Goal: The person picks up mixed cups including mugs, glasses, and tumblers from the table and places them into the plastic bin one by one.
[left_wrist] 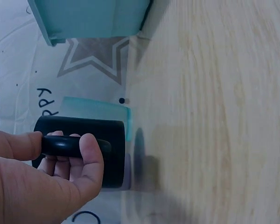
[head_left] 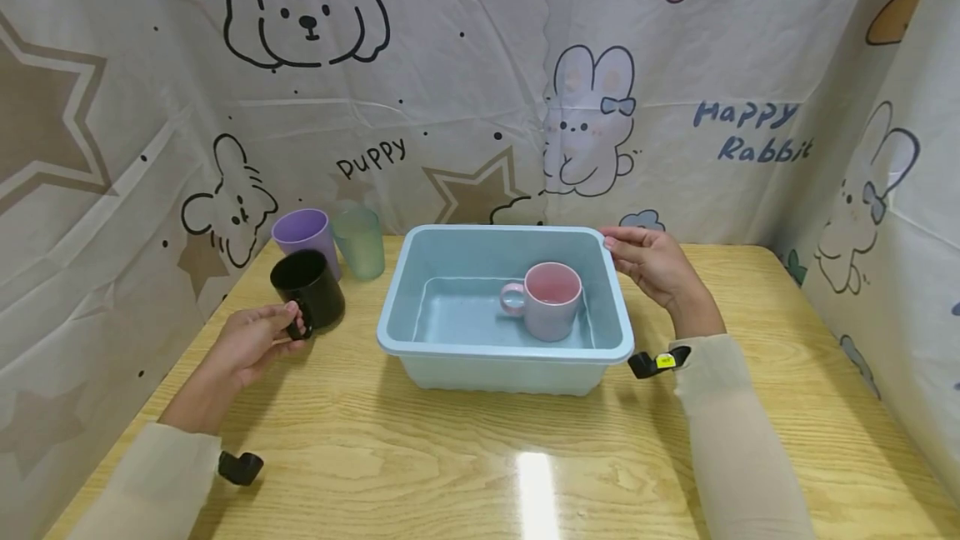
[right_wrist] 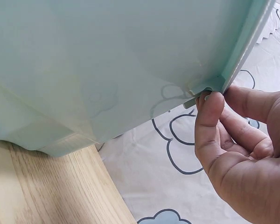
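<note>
My left hand (head_left: 251, 344) grips a black mug (head_left: 318, 286) by its handle, at the left of the table in the head view. In the left wrist view, fingers and thumb of the left hand (left_wrist: 51, 182) curl round the dark handle (left_wrist: 65, 146). Whether the mug's base touches the table I cannot tell. A light blue plastic basin (head_left: 502, 352) stands mid-table, with a pink mug (head_left: 551, 307) upright in its right part, handle to the left. At the basin's back right corner, my right hand (head_left: 652, 265) pinches the rim (right_wrist: 245, 51), thumb and fingers on either side.
Behind the black mug stand a purple cup (head_left: 303, 227) and a translucent green cup (head_left: 360, 244). The wooden table (head_left: 420, 465) reaches back to a printed cloth (head_left: 465, 65) that hangs at the rear and both sides.
</note>
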`<action>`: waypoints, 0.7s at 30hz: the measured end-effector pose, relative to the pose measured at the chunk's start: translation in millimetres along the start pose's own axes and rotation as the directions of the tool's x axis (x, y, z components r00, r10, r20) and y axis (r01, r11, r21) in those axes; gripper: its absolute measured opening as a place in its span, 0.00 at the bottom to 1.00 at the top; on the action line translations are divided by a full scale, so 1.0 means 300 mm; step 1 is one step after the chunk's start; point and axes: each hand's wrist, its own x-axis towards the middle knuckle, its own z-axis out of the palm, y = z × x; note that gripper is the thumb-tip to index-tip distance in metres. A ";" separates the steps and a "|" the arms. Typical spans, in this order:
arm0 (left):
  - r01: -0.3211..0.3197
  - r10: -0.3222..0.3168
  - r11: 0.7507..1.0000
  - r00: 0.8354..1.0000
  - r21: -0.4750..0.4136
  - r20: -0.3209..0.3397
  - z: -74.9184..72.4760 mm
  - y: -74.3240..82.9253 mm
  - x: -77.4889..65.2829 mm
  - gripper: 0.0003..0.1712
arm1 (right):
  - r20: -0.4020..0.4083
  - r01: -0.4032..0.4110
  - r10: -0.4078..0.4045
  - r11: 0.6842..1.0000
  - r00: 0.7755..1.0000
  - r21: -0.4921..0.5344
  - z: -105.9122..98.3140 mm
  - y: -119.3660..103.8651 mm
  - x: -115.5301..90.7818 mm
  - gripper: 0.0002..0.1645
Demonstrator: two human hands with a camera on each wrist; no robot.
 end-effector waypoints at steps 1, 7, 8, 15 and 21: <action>-0.016 0.016 1.000 1.000 0.013 -0.003 0.002 0.004 -0.004 0.19 | 0.001 0.000 0.000 1.000 1.000 -0.001 0.001 0.000 0.000 0.29; -0.122 0.123 0.992 0.992 0.044 -0.008 0.014 0.051 -0.029 0.19 | 0.007 -0.002 0.002 1.000 1.000 0.008 0.003 -0.005 -0.001 0.29; -0.138 0.139 0.990 0.990 0.035 -0.005 0.015 0.061 -0.035 0.19 | 0.008 -0.002 0.002 1.000 1.000 0.009 0.003 -0.006 -0.002 0.28; -0.221 0.221 0.975 0.975 -0.002 0.003 0.033 0.124 -0.064 0.15 | 0.018 -0.008 0.007 1.000 1.000 0.027 0.002 -0.007 -0.001 0.26; -0.258 0.258 0.965 0.966 0.047 0.007 0.055 0.177 -0.081 0.17 | 0.022 -0.005 0.004 0.999 1.000 0.032 0.000 -0.005 0.000 0.26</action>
